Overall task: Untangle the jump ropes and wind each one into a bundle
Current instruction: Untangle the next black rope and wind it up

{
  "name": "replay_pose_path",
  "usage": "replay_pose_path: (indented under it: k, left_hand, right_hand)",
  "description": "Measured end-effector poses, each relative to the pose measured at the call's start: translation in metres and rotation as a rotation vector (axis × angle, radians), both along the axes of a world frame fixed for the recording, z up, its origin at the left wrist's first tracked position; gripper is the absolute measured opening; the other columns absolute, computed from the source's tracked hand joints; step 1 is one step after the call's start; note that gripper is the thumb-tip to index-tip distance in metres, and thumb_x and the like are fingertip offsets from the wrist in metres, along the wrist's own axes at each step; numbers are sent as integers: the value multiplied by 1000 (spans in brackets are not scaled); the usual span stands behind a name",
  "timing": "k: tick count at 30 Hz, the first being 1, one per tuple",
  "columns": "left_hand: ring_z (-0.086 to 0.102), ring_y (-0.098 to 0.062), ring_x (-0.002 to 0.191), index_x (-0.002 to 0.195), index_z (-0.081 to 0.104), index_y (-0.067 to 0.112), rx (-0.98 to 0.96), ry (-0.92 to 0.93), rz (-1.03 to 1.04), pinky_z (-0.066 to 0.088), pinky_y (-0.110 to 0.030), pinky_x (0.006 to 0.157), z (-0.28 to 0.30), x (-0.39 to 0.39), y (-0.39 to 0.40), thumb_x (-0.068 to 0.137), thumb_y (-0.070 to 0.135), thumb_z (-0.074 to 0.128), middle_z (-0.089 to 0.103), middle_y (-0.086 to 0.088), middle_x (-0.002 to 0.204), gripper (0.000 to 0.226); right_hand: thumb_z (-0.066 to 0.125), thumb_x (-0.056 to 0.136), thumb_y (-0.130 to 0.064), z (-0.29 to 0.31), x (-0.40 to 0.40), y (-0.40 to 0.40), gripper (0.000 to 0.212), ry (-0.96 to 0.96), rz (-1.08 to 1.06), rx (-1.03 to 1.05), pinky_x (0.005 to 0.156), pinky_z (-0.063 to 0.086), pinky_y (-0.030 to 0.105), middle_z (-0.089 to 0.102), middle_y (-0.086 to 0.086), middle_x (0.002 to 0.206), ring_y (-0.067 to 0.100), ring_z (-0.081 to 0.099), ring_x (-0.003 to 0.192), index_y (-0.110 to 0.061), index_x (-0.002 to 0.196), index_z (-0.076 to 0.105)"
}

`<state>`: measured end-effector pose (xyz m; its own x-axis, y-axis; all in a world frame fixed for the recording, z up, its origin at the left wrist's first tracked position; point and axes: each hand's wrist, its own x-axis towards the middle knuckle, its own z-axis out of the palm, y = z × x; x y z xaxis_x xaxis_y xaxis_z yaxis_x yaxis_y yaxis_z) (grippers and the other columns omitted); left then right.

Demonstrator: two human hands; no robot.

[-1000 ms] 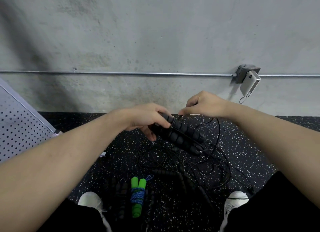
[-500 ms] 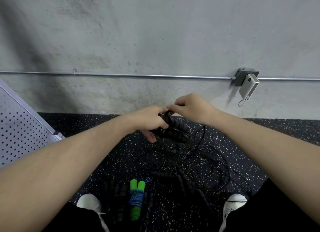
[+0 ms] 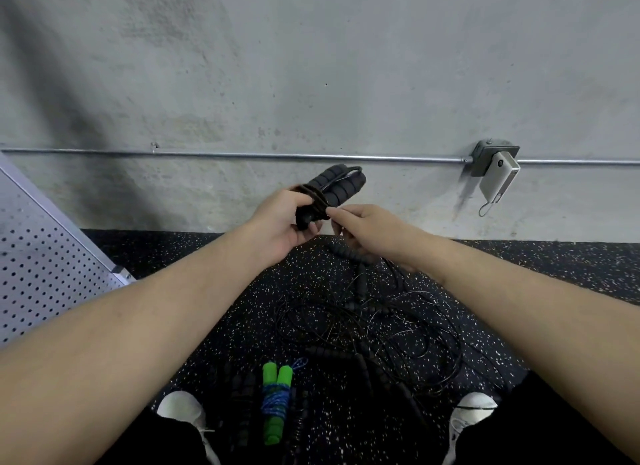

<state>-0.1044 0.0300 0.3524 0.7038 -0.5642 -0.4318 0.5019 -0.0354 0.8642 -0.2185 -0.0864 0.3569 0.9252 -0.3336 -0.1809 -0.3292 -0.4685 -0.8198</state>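
Holding: pair of black foam handles (image 3: pixel 334 190), gripped in left hand (image 3: pixel 280 222) at frame centre, tilted toward upper right, raised in front of the wall.
Wrapping: thin black cord (image 3: pixel 317 197) wound around the handles just above the left-hand fingers.
Right hand (image 3: pixel 363 227): just right of the handles, thumb and forefinger pinched on the cord at the wrap; other fingers curled.
Tangle: remaining black ropes (image 3: pixel 374 326) heaped on the speckled floor (image 3: pixel 554 274), lower centre-right, with several black handles mixed in.
Finished bundle: green-handled rope (image 3: pixel 275 400) wound in blue cord, lying bottom centre, apart from the tangle.
Dark bundles (image 3: pixel 242 395): just left of the green one, blurred, details not clear.
Shoes: white, left shoe (image 3: pixel 181 411) and right shoe (image 3: pixel 476 407) at bottom edge either side.
Background: concrete wall (image 3: pixel 311 66), metal conduit (image 3: pixel 277 156) across it, white device (image 3: pixel 498 180) hanging at right, perforated panel (image 3: pixel 41 274) at left edge.
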Motion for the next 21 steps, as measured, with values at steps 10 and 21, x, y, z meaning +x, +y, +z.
replay_pose_path:
  k: [10, 21]
  left_hand:
    - [51, -16, 54, 106, 61, 2, -250, 261, -111, 38, -14, 42, 13, -8, 21, 98, 13, 45, 66, -12, 74, 21]
    - [71, -20, 61, 108, 72, 9, -106, 69, -116, 55, -17, 46, 10, -16, 14, 94, 39, 69, 69, -6, 84, 33]
  right_hand:
    - [65, 94, -43, -1, -5, -18, 29, -187, -22, 367, 45, 24, 19, 37, -11, 55, 6, 31, 49, -28, 119, 66]
    - [72, 88, -46, -6, -9, -16, 31, -213, -102, 270, 45, 25, 23, 39, -7, 52, 10, 32, 49, -31, 114, 67]
